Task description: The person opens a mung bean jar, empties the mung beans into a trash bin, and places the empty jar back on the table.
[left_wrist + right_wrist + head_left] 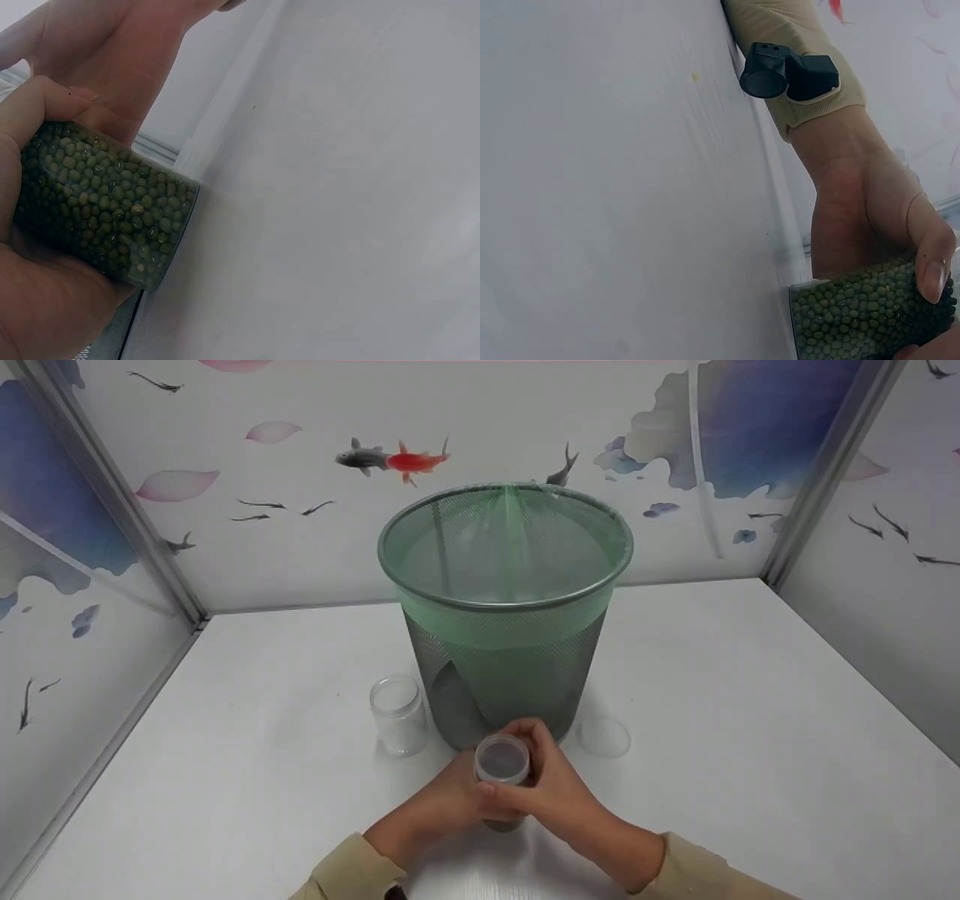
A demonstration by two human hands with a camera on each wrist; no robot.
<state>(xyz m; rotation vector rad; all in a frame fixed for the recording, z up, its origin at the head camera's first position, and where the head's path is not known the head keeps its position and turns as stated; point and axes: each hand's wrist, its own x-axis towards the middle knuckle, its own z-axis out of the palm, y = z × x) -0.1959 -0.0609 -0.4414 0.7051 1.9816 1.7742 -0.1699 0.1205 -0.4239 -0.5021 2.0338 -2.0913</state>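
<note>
A clear jar of mung beans (112, 202) stands between both hands near the front of the bin, its round top (502, 759) facing up in the head view. My left hand (454, 791) grips the jar's body, with its thumb laid along the side in the right wrist view. Around the upper rim curl the thumb and fingers of my right hand (551, 780). Whether a clear lid covers the top is hard to tell. Left of the bin is a second clear jar (399, 716), which looks empty. A clear round lid (604, 736) lies to the right.
Behind the hands stands a tall mesh waste bin (517, 660) lined with a green bag (510, 626). The white table (247, 780) is bounded by printed panels (300, 540) at the back and both sides.
</note>
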